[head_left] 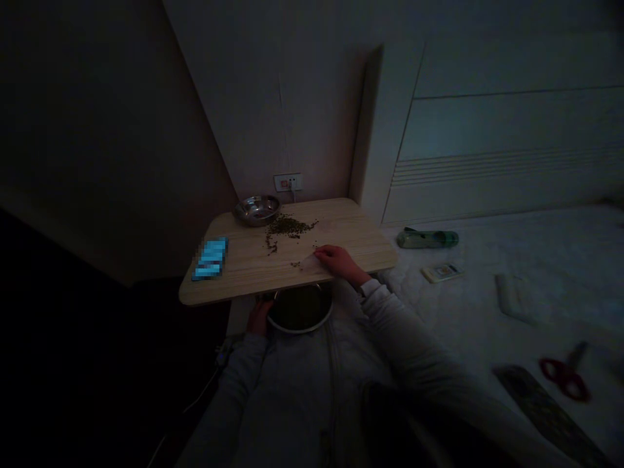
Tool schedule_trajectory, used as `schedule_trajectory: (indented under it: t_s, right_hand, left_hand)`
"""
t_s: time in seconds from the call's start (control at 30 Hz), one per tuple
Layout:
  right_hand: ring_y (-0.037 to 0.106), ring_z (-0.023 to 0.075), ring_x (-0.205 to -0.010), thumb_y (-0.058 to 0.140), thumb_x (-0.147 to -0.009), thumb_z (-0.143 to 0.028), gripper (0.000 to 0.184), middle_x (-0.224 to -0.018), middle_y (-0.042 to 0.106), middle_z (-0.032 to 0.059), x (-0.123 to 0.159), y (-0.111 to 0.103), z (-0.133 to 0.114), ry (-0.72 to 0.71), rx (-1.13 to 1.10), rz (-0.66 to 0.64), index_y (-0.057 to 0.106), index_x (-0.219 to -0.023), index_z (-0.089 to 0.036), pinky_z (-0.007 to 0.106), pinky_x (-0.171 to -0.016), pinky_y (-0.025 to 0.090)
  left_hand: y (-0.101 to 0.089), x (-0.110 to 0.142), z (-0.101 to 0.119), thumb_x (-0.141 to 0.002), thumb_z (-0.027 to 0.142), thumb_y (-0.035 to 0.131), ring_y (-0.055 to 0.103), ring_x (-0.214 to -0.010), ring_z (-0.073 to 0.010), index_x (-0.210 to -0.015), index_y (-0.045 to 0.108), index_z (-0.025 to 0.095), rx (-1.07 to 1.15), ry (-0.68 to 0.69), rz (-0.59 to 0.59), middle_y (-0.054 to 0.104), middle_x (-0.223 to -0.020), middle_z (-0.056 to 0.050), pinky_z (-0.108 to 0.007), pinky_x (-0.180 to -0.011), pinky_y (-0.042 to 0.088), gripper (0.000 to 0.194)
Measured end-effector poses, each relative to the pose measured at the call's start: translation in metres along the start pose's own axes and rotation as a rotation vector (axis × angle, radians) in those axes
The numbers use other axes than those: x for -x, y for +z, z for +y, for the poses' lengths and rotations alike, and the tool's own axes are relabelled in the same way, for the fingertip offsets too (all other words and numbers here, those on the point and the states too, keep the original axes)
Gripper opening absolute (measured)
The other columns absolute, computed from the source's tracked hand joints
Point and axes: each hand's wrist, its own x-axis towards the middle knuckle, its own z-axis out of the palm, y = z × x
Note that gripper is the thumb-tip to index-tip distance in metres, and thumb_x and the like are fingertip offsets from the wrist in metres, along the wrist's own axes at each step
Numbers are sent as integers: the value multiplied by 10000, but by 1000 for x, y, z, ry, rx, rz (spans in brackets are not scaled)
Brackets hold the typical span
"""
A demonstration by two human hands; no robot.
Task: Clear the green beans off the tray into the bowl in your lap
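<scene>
My right hand (336, 260) is closed at the front part of the small wooden table (341, 221), pinching a thin whitish piece (309, 261) that looks like paper or plastic. A few small dark grains (296, 264) lie beside that piece. Farther back spreads a loose pile of green-brown grains (288, 225), perhaps beans, with a trail (271, 244) to its left. Below the table's front edge, my left hand (260, 317) grips the left side of a round, pale-rimmed bowl (299, 330) at my lap. The bowl's inside is dark green; its contents are hard to make out.
A shiny metal bowl (257, 210) stands at the table's back left, and a lit phone (210, 259) lies at the left. On the bed (468, 305) to the right are a green bottle (429, 238), a pale phone-like device (441, 272) and red-handled scissors (565, 377). The room is dim.
</scene>
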Motion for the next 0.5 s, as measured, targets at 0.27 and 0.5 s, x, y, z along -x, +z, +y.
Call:
schedule_trajectory:
  t_s: [0.27,0.5]
  right_hand:
    - [655,187,-804,591,-830,-223,156,-863,747,49,1,0,-2,33,46,65,743,-837,-184,304,-802,488]
    - [644,178,-788,579,-826,-214,161,-843,740,49,1,-1,-3,49,48,98,734,-810,-173,287,-769,481]
  left_hand:
    - [0,0,3,-557,278,698,596,-1151,-313,-621,700,259,-10,-9,9,747,-915,-55,-425,-1066,394,66]
    - [-2,-3,-3,-582,276,695,586,-1174,-306,-690,721,245,10,-17,-24,749,-960,-57,-422,-1070,387,115]
